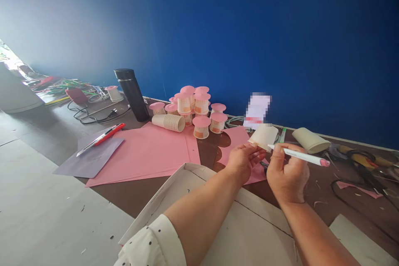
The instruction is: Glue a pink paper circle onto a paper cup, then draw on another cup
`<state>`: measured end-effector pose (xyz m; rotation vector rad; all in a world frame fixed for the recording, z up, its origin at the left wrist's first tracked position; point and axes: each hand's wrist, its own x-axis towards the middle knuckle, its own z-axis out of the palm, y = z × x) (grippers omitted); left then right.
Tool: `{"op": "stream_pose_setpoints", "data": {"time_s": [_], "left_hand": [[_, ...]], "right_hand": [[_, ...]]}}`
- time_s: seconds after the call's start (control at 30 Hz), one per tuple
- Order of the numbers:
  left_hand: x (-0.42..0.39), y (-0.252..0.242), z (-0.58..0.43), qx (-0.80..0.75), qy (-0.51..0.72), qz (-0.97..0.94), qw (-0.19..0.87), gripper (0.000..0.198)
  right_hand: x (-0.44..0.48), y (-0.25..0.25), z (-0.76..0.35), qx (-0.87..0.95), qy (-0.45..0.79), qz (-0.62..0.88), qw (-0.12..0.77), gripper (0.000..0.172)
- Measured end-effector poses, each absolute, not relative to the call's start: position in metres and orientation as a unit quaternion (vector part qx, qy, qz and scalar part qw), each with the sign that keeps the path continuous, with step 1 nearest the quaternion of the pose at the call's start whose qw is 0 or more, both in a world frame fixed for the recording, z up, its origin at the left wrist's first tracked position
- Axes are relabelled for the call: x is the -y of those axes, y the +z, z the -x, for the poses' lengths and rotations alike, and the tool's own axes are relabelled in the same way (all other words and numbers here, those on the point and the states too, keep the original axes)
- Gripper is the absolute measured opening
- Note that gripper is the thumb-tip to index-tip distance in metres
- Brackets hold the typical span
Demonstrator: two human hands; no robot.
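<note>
My left hand (245, 160) is closed on a white paper cup (264, 135), its fingers at the cup's lower edge. My right hand (288, 174) grips a white marker pen (304, 157) with a pinkish end. The pen's tip is at the cup's side; whether it touches, I cannot tell. Just beyond and below my left hand lies a pink paper sheet (230, 143) with rounded cut-outs along its edge. To the left stand several small paper-cup houses (201, 126) with pink round tops and drawn windows and doors, some of them stacked.
A stack of cups (168, 122) lies beside pink sheets (149, 153). A red utility knife (107, 135) rests on purple paper (106, 160). Behind stands a black bottle (132, 95). A larger pale cup (311, 140) and black cables (363, 162) are at right; a white board (249, 232) lies under my arms.
</note>
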<state>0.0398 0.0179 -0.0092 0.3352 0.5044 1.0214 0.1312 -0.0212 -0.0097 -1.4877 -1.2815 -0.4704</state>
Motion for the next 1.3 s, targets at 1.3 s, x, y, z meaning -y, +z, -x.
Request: {"op": "stream_pose_setpoints", "data": {"time_s": [1.3], "left_hand": [[-0.0165, -0.0092, -0.0403, -0.236, 0.490, -0.190, 0.817, 0.014]], "right_hand": [[0.0192, -0.0124, -0.1335, 0.562, -0.213, 0.618, 0.506, 0.017]]}}
